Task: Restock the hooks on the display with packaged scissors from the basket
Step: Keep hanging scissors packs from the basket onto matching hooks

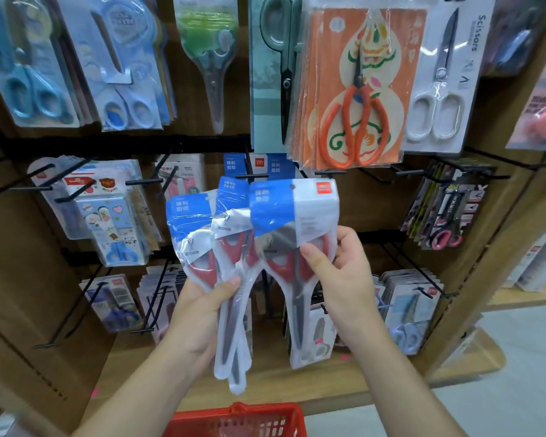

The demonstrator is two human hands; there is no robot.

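Observation:
In front of the display I hold three blue-and-white packs of red-handled scissors, fanned out. My left hand (202,313) grips two packs (215,222) by their lower halves. My right hand (344,275) pinches the third pack (293,212) at its middle, thumb on the front. The third pack's hang hole is just below a black hook (251,176) that carries matching blue packs (260,165). The red basket (237,421) is at the bottom edge, below my arms.
The wooden display carries rows of black hooks with other packaged scissors: orange-handled ones (353,102) just above, white-handled ones (438,86) to the right, blue children's sets (114,216) to the left. Several hooks (32,184) at the left stick out bare. A wooden base shelf (284,386) runs below.

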